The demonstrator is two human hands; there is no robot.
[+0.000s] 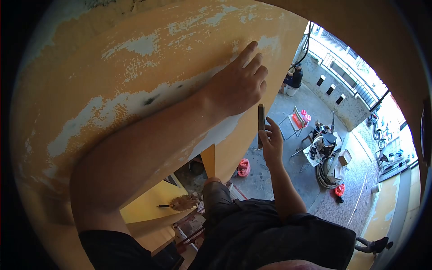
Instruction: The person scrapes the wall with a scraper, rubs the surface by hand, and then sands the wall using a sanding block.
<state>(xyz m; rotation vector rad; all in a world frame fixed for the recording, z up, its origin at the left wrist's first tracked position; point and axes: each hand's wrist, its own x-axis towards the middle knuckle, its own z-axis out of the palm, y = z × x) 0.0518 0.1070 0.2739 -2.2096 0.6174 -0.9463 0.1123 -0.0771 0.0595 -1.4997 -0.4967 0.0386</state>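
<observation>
My left hand [240, 84] lies against the yellow wall [198, 58], its fingers stretched and slightly apart, holding nothing. Whitish patches and worn paint mark the wall around it, with a broad pale strip [130, 104] running behind my forearm. Just below and to the right, my right hand [272, 143] grips a narrow, flat block [261, 118], seen edge-on and held upright close to the wall's edge. Its face is turned away, so I cannot make out its exact kind.
Far below, the concrete floor [288, 155] holds a folding chair [294, 121] with pink items and a cluttered pile [327, 150]. A person [293, 78] sits at the back; another person [373, 245] is at lower right. A brown bristly brush [183, 202] lies on a yellow ledge [146, 204].
</observation>
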